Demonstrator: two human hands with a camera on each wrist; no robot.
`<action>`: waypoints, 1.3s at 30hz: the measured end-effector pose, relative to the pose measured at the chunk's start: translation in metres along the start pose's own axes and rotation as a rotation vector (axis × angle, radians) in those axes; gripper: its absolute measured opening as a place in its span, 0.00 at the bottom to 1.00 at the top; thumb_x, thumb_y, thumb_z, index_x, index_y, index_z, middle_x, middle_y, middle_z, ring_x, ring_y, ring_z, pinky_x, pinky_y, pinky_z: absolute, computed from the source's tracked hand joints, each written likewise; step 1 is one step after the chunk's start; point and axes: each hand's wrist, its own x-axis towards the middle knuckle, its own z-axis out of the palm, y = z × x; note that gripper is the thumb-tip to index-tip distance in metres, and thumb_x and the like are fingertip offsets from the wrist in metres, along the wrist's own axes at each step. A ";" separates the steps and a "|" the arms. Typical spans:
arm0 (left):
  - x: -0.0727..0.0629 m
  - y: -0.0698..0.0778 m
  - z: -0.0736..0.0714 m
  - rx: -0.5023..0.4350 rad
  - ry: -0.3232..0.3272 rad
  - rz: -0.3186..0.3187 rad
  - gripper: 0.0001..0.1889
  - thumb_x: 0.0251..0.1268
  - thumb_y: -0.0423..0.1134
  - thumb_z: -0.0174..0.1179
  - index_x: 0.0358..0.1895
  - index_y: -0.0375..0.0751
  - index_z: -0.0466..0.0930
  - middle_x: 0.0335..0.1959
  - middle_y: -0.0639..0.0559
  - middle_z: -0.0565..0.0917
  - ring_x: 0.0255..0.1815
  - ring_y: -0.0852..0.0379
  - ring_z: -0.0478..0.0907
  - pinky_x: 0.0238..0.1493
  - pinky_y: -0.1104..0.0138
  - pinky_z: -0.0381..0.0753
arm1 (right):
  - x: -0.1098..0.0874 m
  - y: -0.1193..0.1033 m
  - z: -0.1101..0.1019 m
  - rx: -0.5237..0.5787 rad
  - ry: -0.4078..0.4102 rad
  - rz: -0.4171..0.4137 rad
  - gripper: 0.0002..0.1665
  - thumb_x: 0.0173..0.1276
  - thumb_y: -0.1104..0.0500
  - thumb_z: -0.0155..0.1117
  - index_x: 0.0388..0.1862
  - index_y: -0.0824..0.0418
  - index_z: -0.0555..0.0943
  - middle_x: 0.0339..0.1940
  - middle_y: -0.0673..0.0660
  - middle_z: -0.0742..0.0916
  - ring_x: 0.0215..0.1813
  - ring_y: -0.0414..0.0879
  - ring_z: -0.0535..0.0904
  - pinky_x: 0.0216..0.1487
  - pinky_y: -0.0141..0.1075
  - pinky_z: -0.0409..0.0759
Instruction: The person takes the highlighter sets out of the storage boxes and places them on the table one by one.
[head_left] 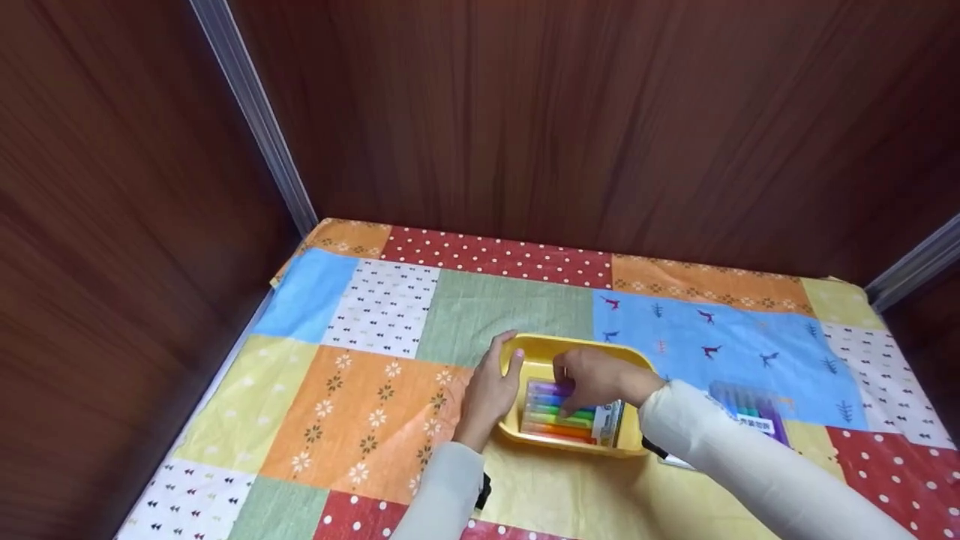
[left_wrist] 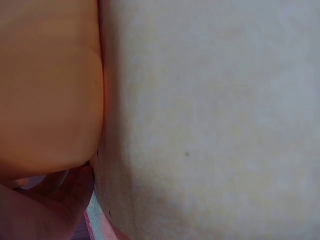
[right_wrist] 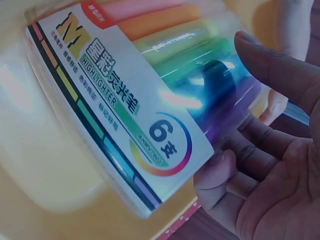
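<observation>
A yellow plastic basket stands on the cloth. My left hand grips its left side, thumb over the rim and fingers outside. In the left wrist view, fingertips touch the basket's outer wall. Inside the basket is a clear pack of highlighters in rainbow colours, with a white printed label. My right hand reaches in from the right and holds the pack by its purple side, thumb over the top face, other fingers curled at the edge. Those fingers are partly hidden in the head view.
A second clear pack with purple and green contents lies right of the basket, partly behind my right sleeve. A pale flat edge shows below that sleeve. Patchwork cloth covers the table, with brown wood panels behind and beside it.
</observation>
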 end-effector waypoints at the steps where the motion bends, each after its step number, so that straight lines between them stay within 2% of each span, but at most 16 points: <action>1: 0.000 0.000 0.000 -0.001 0.000 -0.004 0.23 0.80 0.57 0.44 0.73 0.64 0.64 0.74 0.52 0.73 0.67 0.41 0.77 0.57 0.44 0.79 | -0.002 0.000 0.000 -0.007 -0.001 -0.001 0.20 0.55 0.56 0.81 0.40 0.60 0.81 0.34 0.52 0.85 0.36 0.44 0.75 0.47 0.42 0.81; 6: -0.001 0.001 0.000 -0.015 -0.005 0.002 0.23 0.80 0.57 0.45 0.74 0.64 0.64 0.75 0.53 0.72 0.69 0.42 0.75 0.61 0.43 0.77 | -0.009 -0.002 -0.001 -0.035 0.005 0.004 0.17 0.55 0.57 0.81 0.38 0.59 0.82 0.32 0.51 0.84 0.35 0.44 0.74 0.45 0.40 0.80; 13: -0.002 -0.001 -0.002 -0.003 0.008 0.015 0.23 0.80 0.55 0.46 0.73 0.63 0.65 0.74 0.50 0.73 0.66 0.38 0.78 0.55 0.43 0.80 | -0.013 -0.004 0.001 -0.028 0.006 -0.020 0.14 0.56 0.59 0.80 0.38 0.59 0.84 0.33 0.50 0.86 0.35 0.44 0.76 0.50 0.43 0.83; 17: -0.001 0.000 -0.002 -0.017 0.000 0.014 0.23 0.79 0.56 0.46 0.74 0.65 0.64 0.75 0.50 0.72 0.66 0.37 0.77 0.55 0.43 0.79 | -0.015 -0.005 0.000 -0.027 0.016 -0.009 0.13 0.56 0.59 0.79 0.38 0.58 0.84 0.34 0.50 0.87 0.36 0.45 0.77 0.53 0.45 0.84; 21: -0.002 0.000 -0.001 -0.013 0.002 0.008 0.23 0.80 0.56 0.46 0.73 0.65 0.64 0.74 0.52 0.73 0.66 0.39 0.77 0.56 0.43 0.79 | -0.017 -0.004 0.001 -0.033 0.014 -0.032 0.12 0.57 0.60 0.79 0.37 0.59 0.84 0.33 0.51 0.87 0.35 0.44 0.77 0.51 0.44 0.84; 28: -0.001 0.000 -0.002 -0.025 0.014 0.043 0.23 0.80 0.56 0.46 0.73 0.62 0.65 0.73 0.50 0.74 0.66 0.39 0.77 0.55 0.42 0.79 | -0.021 -0.005 -0.001 -0.035 0.032 -0.015 0.10 0.58 0.62 0.78 0.36 0.57 0.84 0.34 0.51 0.88 0.35 0.44 0.78 0.52 0.45 0.85; 32: -0.002 0.000 -0.002 -0.014 0.009 0.029 0.23 0.80 0.56 0.45 0.73 0.63 0.64 0.74 0.50 0.74 0.65 0.39 0.78 0.54 0.43 0.79 | -0.023 -0.004 -0.001 -0.024 0.037 -0.001 0.09 0.58 0.62 0.78 0.35 0.56 0.85 0.34 0.50 0.88 0.35 0.43 0.78 0.53 0.45 0.86; 39: -0.003 -0.001 -0.002 0.011 -0.005 0.008 0.23 0.80 0.56 0.45 0.74 0.64 0.64 0.74 0.49 0.74 0.63 0.38 0.79 0.48 0.46 0.80 | -0.027 0.003 -0.001 -0.023 0.070 -0.027 0.09 0.58 0.61 0.78 0.34 0.55 0.85 0.31 0.49 0.87 0.34 0.42 0.77 0.48 0.42 0.85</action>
